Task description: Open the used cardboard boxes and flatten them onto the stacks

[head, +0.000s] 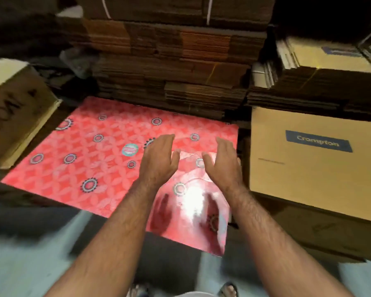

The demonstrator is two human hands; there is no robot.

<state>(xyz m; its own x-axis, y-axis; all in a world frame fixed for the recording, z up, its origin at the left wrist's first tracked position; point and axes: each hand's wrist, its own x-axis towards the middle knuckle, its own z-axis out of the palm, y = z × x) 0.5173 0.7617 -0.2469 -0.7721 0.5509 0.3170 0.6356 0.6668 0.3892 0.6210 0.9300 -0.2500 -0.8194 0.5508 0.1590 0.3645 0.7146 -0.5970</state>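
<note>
Beyond the fingertips [167, 138], the flattened red box [90, 159] lies open leftward. Stacked cardboard [171, 67] walls off the far side. A Crompton carton [308, 151] blocks just right.

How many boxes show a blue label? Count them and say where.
2: one Crompton box flat at right beside the red sheet, one blurred box atop the stack behind it. Others may be hidden.

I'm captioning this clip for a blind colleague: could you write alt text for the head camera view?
Both hands, the left hand and the right hand, reach forward open and empty over a flattened red patterned box lying flat and glossy in front of the person. Tall stacks of flattened brown cardboard rise behind it, with a tan Crompton box at the right.
</note>
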